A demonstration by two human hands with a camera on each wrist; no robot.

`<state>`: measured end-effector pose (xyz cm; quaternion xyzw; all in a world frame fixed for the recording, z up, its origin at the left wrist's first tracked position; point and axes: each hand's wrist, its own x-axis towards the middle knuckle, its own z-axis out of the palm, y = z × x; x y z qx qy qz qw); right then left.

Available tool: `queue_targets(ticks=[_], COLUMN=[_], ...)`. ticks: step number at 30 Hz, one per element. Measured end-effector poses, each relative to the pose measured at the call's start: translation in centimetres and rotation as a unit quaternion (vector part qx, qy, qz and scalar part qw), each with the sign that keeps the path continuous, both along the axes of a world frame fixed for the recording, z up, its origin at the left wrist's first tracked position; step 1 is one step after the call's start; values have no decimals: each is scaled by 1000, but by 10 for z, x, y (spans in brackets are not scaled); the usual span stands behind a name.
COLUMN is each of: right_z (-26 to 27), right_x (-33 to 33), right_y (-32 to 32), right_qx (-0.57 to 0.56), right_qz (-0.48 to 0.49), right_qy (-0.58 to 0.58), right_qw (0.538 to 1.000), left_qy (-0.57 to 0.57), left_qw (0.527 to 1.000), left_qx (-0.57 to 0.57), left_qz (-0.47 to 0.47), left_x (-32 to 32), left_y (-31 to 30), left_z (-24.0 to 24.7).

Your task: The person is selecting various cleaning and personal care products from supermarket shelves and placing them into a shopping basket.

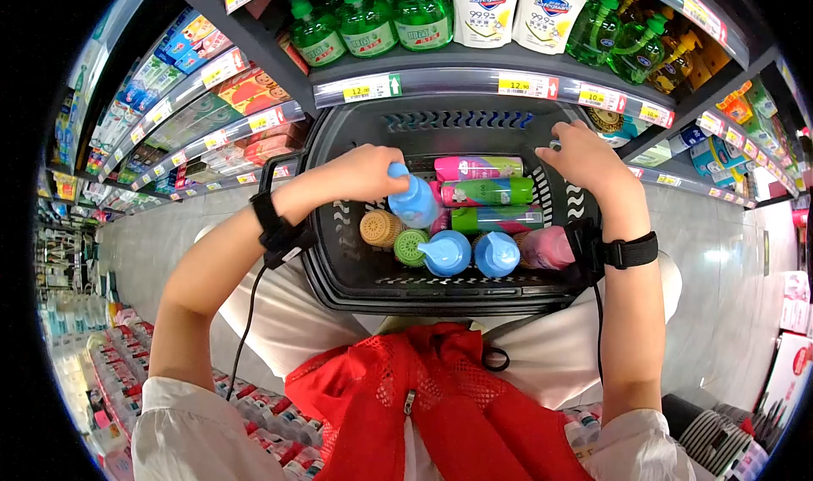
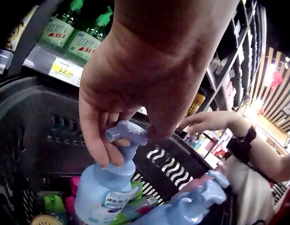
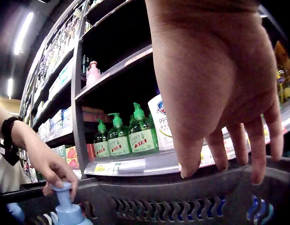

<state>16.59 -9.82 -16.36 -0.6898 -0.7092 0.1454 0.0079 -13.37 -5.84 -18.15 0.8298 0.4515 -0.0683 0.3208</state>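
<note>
My left hand (image 1: 366, 174) grips a light blue pump bottle (image 1: 414, 201) by its pump head, over the left half of a black shopping basket (image 1: 339, 286). In the left wrist view, fingers curl round the neck of this pump bottle (image 2: 105, 192), which stands nearly upright. Over the basket's far right rim, my right hand (image 1: 584, 155) holds nothing; its fingers hang loosely spread in the right wrist view. Inside the basket are two more blue pump bottles (image 1: 446, 253), several pink and green cans (image 1: 487, 193), a green-capped container (image 1: 412, 248) and a tan-capped one (image 1: 380, 227).
Directly beyond the basket, a shelf (image 1: 457, 79) carries green pump bottles (image 1: 423, 15) and white Safeguard bottles (image 1: 484, 8). More stocked shelves (image 1: 195, 108) stand on the left and right. Behind me are rows of red-and-white goods (image 1: 135, 379). A pink bottle (image 1: 546, 248) lies at the basket's right.
</note>
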Motion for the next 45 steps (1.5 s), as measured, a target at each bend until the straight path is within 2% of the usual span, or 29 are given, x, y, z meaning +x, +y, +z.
queue_targets(ticks=[2, 5, 9, 12, 14, 24, 28, 31, 32, 33, 35, 37, 39, 41, 43, 45], right_z=[0, 2, 10, 17, 18, 19, 19, 14, 13, 10, 9, 11, 13, 13, 14, 13], right_x=[0, 0, 1, 3, 6, 4, 6, 8, 8, 9, 9, 7, 6, 6, 5, 3], right_y=[1, -1, -5, -7, -7, -1, -2, -1, -2, -2, -2, -5, -6, -7, -7, -8], right_qx=[-2, 4, -7, 8, 36, 38, 30, 49, 50, 55, 55, 62, 43, 46, 29, 26], right_qz=[-1, -7, -14, -26, -11, -24, -23, -15, -18, -21, -15, -23, -34, -26, -32, -32], right_qy=[3, 14, 19, 18, 20, 20, 27, 42, 42, 42, 46, 53, 50, 35, 32, 19], right_qw=[1000, 1000, 1000, 999, 999, 999, 999, 998, 998, 997, 997, 996, 997, 998, 999, 999], left_qy=[36, 89, 121, 145, 153, 107, 56, -19, -30, -105, -77, -142, -200, -270, -311, -273], left_qw=[998, 995, 990, 986, 986, 990, 988, 982, 979, 972, 969, 920, 904, 855, 789, 681], left_qx=[-19, -10, 77, 75, 69, 91, 140, 187, 197, 207, 234, 352, 365, 434, 529, 679], left_qz=[45, 53, -10, -12, 19, 0, 1, -26, -31, -32, -34, -101, -103, -88, -26, 21], left_x=[6, 17, 9, 8, 9, 16, 14, 12, 18, 21, 28, 28, 24, 19, 12, 1], left_y=[15, 33, 63, 74, 79, 96, 94, 98, 92, 90, 77, 62, 45, 46, 59, 91], left_z=[-17, -45, -109, -131, -140, -153, -144, -127, -101, -82, -26, 23, 73, 111, 147, 182])
